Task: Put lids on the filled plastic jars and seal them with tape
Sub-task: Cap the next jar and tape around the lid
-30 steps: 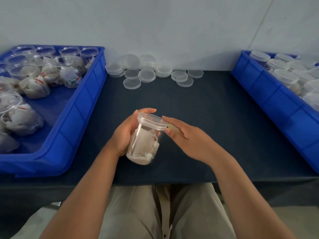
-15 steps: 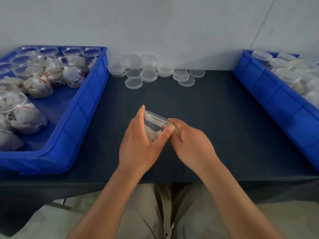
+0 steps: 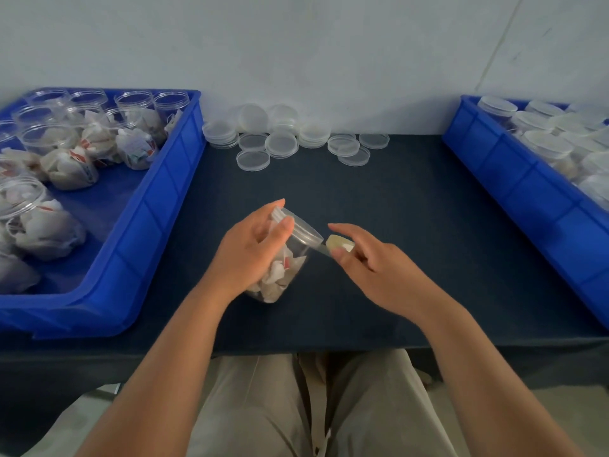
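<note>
Taping seems the step in hand: at the frame's centre the left hand (image 3: 250, 249) curls round the lidded jar (image 3: 280, 272), tilted over the desk (image 3: 412, 199), while the right hand (image 3: 372, 263) pinches a small tape roll (image 3: 339, 243) just beside the lid (image 3: 304, 229), a strip stretched between them. The next move likely calls for turning the jar so the strip wraps the lid's seam smoothly.

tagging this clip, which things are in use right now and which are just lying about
In use: filled jar, its lid, left hand, tape roll, right hand.
Lying about: loose lids, left bin of open jars, right bin of lidded jars.
</note>
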Motion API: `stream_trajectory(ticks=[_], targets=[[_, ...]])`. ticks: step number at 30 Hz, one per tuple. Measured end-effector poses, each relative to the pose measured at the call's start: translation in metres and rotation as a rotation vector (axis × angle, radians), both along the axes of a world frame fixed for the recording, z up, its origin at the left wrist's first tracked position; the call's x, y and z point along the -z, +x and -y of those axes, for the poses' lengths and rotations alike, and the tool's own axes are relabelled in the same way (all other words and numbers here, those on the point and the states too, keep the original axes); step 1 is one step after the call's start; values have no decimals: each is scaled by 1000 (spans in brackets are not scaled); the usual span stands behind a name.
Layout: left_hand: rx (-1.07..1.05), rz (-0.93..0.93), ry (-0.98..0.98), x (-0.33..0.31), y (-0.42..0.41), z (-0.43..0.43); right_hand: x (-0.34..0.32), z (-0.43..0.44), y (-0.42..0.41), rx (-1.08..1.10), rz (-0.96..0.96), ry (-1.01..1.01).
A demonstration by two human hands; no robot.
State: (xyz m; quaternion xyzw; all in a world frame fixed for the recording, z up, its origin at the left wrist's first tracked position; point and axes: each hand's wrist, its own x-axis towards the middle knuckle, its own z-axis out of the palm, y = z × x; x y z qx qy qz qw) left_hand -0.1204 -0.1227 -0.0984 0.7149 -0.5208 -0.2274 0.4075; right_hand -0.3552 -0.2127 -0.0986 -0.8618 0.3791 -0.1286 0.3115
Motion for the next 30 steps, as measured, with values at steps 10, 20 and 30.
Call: stream_trajectory(ticks=[10, 20, 30], targets=[[40, -475, 70, 10, 28, -3, -2, -10, 46, -25, 36, -35], [-173, 183, -4, 8, -14, -10, -9, -33, 48, 74, -15, -222], [-158, 11, -29, -3, 10, -6, -1, -27, 31, -43, 103, 23]])
